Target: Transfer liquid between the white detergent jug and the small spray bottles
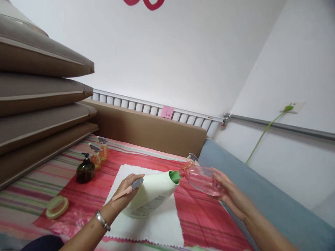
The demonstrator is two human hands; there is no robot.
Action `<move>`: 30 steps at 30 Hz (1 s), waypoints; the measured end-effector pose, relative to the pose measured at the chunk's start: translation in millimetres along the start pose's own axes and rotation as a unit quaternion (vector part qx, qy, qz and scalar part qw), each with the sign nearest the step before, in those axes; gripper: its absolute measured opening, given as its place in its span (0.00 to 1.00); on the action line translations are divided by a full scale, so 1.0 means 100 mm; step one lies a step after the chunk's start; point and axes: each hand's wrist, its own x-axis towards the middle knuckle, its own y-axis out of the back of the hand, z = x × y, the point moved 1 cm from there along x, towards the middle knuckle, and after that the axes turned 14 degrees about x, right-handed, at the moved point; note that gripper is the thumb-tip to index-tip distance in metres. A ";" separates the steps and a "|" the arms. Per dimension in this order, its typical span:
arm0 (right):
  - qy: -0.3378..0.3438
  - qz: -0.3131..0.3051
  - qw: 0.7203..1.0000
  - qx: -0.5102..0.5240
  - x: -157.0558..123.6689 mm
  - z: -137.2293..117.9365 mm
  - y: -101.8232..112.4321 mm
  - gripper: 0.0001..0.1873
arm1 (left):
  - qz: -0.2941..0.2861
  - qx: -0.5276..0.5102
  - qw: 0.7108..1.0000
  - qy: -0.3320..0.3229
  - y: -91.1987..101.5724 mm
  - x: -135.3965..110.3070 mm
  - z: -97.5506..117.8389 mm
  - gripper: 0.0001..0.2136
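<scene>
My left hand (127,190) is wrapped around the upper side of a large white detergent bottle (154,190), tilted to the right over a white cloth. A slim grey-and-peach piece (129,188) lies across the back of that hand; I cannot tell what it is. The bottle's green pouring spout (175,176) meets the neck of a clear plastic bottle (200,179). My right hand (226,188) grips this clear bottle by its base end, holding it nearly on its side. Whether liquid is flowing between them does not show.
A white cloth (170,233) lies on a red sheet (206,216). Left stand a dark pump bottle (85,170), two orange spray bottles (96,160) and a pale round dish (57,207). Another spray bottle (192,158) is behind the clear bottle. Stacked brown cushions (39,94) rise left.
</scene>
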 end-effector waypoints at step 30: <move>0.021 0.006 0.994 -0.112 0.02 -0.22 -0.16 0.27 | -0.015 -0.011 1.000 -0.015 -0.02 -0.01 -0.04 0.19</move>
